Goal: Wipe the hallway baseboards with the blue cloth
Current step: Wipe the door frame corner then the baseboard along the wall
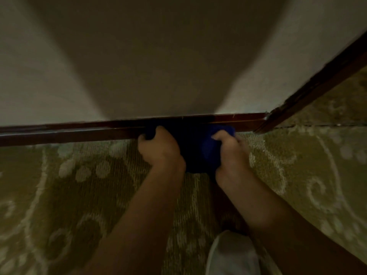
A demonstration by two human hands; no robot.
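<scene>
Against baseboard [79,132], both hands grip blue cloth [210,147], fingers mostly hidden.

cloth [200,147] against baseboard [79,132], between left hand [160,149] and right hand [232,153]

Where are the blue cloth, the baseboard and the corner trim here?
blue cloth [208,149], head view, brighter bunched part between the hands.
baseboard [79,132], head view, dark wooden face left of the hands.
corner trim [317,80], head view, dark strip's middle.

Dim, warm light; a broad shadow darkens the middle of the wall [155,62], its left and right sides paler; overall soft blur; straight lines bend toward the edges.
</scene>
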